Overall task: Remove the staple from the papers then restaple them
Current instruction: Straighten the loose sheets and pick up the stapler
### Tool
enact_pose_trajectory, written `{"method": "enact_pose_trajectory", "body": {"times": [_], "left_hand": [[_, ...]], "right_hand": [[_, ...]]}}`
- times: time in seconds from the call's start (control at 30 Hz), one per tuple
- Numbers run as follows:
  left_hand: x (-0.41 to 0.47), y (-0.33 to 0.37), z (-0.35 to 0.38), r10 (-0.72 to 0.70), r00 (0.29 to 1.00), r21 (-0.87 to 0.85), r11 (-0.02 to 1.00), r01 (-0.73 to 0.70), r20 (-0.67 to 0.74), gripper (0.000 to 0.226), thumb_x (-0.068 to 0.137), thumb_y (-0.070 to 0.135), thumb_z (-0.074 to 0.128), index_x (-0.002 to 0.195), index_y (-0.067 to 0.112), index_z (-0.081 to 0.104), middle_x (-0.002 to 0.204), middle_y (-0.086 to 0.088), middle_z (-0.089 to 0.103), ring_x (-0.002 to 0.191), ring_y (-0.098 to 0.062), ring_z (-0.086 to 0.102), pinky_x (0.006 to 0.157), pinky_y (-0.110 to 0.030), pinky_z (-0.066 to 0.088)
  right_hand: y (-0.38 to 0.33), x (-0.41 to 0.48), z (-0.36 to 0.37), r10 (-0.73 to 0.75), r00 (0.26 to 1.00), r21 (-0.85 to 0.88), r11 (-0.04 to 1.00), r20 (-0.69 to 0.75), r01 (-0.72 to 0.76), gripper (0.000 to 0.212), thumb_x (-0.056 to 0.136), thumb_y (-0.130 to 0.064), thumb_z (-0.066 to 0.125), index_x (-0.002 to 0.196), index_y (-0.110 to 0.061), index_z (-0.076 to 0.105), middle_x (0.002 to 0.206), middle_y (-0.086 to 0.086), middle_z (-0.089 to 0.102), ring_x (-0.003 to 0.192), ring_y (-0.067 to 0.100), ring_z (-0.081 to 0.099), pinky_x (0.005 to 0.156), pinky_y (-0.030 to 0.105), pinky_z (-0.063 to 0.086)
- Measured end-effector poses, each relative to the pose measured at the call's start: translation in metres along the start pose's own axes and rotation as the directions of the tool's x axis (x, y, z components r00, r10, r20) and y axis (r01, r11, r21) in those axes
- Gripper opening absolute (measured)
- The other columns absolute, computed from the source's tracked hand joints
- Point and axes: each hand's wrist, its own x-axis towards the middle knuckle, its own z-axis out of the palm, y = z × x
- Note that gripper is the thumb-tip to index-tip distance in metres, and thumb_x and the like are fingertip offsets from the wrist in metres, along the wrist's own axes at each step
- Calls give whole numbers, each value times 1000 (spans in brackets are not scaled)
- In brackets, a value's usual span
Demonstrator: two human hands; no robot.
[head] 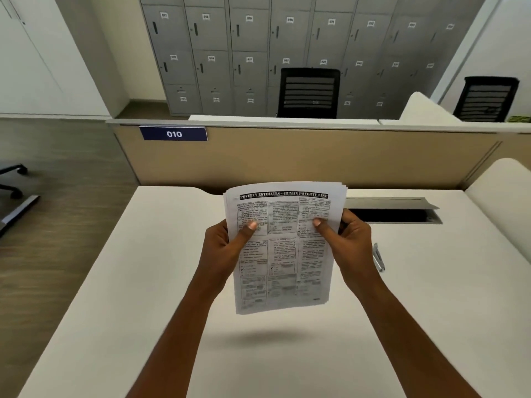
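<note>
Above the middle of a plain white desk (138,282), in the head view, a thin stack of white printed papers (283,254) is held up in the air, clear of the desktop, with its shadow lying on the surface below. The top sheet shows a black headline bar and boxed columns of small text, and the sheet edges fan slightly at the upper corners. No staple can be made out on the sheets.

The left hand (227,248) grips the stack's left edge, its thumb (249,227) pressed onto the front page and its fingers hidden behind. The right hand (349,242) grips the right edge in the same way, thumb (319,224) on the front and fingers curled behind.

A small silver metal tool (378,257) lies on the desk just right of the right hand; it is too blurred to identify. Beyond it sits a dark rectangular cable slot with a raised grey flap (396,215). A beige partition panel (316,156) carrying a blue sign reading 010 (173,134) closes the desk's far side. Behind it stand a black mesh-backed office chair (309,93) and a wall of grey numbered metal lockers (250,53).
</note>
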Motion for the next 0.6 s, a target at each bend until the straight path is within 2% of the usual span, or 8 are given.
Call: {"method": "enact_pose_trajectory", "body": {"times": [0.13, 0.23, 0.33, 0.5, 0.6], "left_hand": [[5, -5, 10, 6, 1000, 6, 1000, -6, 28, 17, 98, 27, 67, 104, 37, 79, 106, -1, 81, 94, -24, 79, 72, -32, 65], [8, -13, 24, -9, 1000, 12, 1000, 9, 20, 15, 98, 25, 68, 106, 33, 78, 105, -1, 81, 93, -24, 79, 71, -33, 65], [13, -25, 40, -30, 1000, 35, 999, 30, -8, 14, 98, 21, 68, 109, 26, 76, 103, 0, 82, 91, -22, 80, 71, -32, 65], [21, -44, 63, -43, 998, 70, 996, 46, -44, 16, 98, 17, 68, 109, 27, 75, 101, 6, 81, 90, -17, 79, 68, -25, 62], [24, -60, 75, -43, 994, 68, 996, 51, -104, 17, 97, 12, 69, 107, 25, 76, 101, 4, 81, 90, -19, 79, 71, -28, 63]], "right_hand": [[0, -4, -8, 1, 999, -12, 1000, -55, -2, 27, 89, -15, 73, 115, -16, 71, 109, -2, 77, 95, 20, 75, 74, 30, 62], [4, -5, -19, 19, 996, -17, 1000, -85, -20, 25, 90, -13, 72, 115, -15, 70, 107, -1, 77, 93, 20, 75, 73, 32, 62], [12, -4, -30, 28, 995, -43, 999, -100, -32, 25, 91, -13, 71, 116, -14, 70, 107, 0, 77, 94, 21, 74, 75, 35, 63], [30, -3, -48, 49, 995, 1, 999, -91, -49, 25, 92, -10, 69, 117, -14, 70, 108, 1, 77, 95, 21, 74, 72, 29, 60], [46, 1, -59, 74, 993, 24, 997, -90, -73, 25, 94, -10, 67, 118, -16, 70, 109, -1, 77, 96, 20, 74, 73, 27, 60]]}}
